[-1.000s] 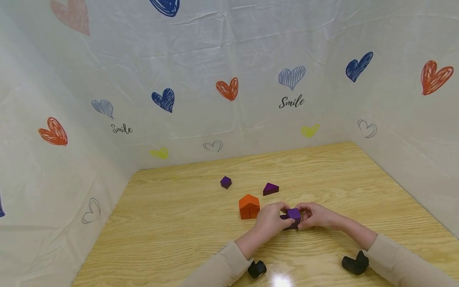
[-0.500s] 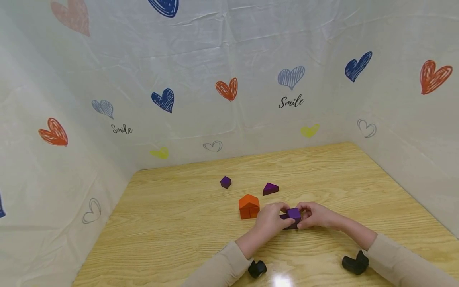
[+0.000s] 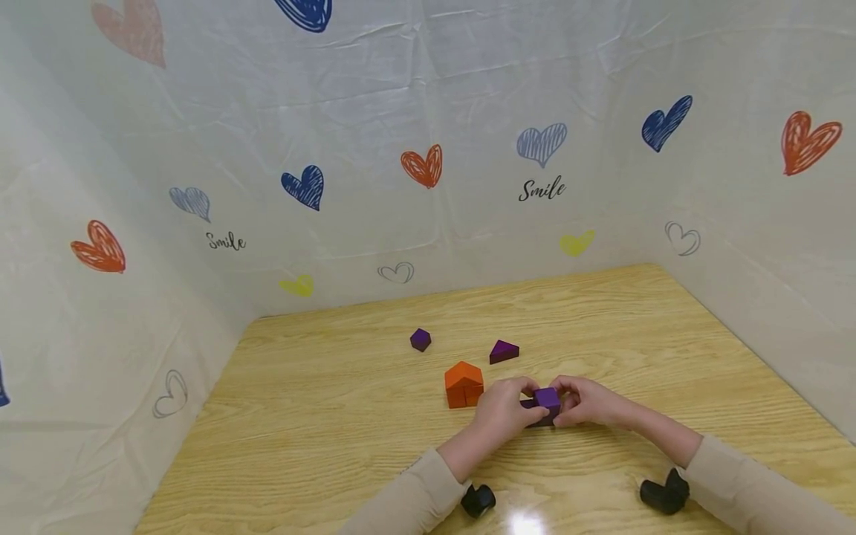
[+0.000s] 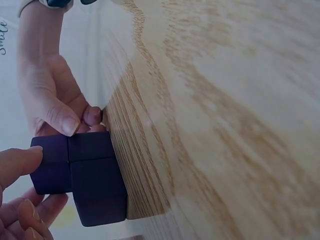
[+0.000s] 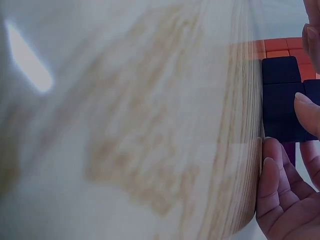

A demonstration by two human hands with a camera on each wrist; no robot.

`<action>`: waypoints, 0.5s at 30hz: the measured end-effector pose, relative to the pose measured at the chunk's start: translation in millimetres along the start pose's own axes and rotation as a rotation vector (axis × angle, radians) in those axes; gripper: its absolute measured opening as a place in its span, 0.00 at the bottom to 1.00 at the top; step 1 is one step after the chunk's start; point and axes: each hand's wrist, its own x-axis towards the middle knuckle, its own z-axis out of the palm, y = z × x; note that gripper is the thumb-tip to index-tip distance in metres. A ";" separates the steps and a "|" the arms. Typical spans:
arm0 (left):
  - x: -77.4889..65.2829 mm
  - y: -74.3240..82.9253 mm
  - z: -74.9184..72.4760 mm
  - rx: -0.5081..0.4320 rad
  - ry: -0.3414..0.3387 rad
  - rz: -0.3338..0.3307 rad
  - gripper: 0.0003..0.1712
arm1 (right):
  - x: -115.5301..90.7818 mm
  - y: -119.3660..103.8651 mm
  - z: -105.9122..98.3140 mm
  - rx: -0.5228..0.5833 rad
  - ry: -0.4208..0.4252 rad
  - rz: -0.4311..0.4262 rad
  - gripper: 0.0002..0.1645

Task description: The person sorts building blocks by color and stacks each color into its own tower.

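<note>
- White backdrop (image 3: 364,96) is hung behind and on both sides; it is printed with hearts in blue, red, pink, yellow and outline, and "Smile" is lettered twice.
- Wood-grain table (image 3: 321,394) is enclosed by it; a bright light spot is reflected at the near edge.
- Both forearms are covered by beige sleeves, left sleeve (image 3: 404,498) and right sleeve (image 3: 756,475), pushed in from the near side.
- Left hand (image 3: 498,409) is placed at the left of the purple stack; upper cube (image 3: 547,397) is pinched narrowly, thumb on the near side, fingers behind.
- Right hand (image 3: 591,403) is set against the right end of the stack; fingers are curled, thumb is laid across the joint of upper and lower blocks, lower fingertips are rested beside the bottom block.
- Purple stack (image 4: 97,192) is stood on the table, right of centre, between the hands: two lower blocks are seen side by side, upper cube is seated on the right one. Near-black in wrist views.
- Orange group (image 3: 464,385) is stood just left of the left hand; a roof-shaped top is carried on a seamed base.
- Two black devices, left one (image 3: 478,501) and right one (image 3: 665,492), are seen by the cuffs; details cannot be made out.
- Purple triangular block (image 3: 504,352) is laid behind the stack, slightly left, touched by neither hand.
- Small purple block (image 3: 420,340) is placed farther left, behind the orange group, well apart from the hands.
</note>
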 end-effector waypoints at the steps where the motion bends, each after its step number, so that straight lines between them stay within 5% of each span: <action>1: 0.0 -0.1 0.0 0.002 -0.001 0.000 0.16 | -0.2 -0.1 0.1 0.002 -0.002 0.000 0.24; 15: -0.4 0.3 -1.2 0.026 -0.004 0.003 0.16 | -1.1 -1.6 1.6 0.030 -0.008 0.015 0.19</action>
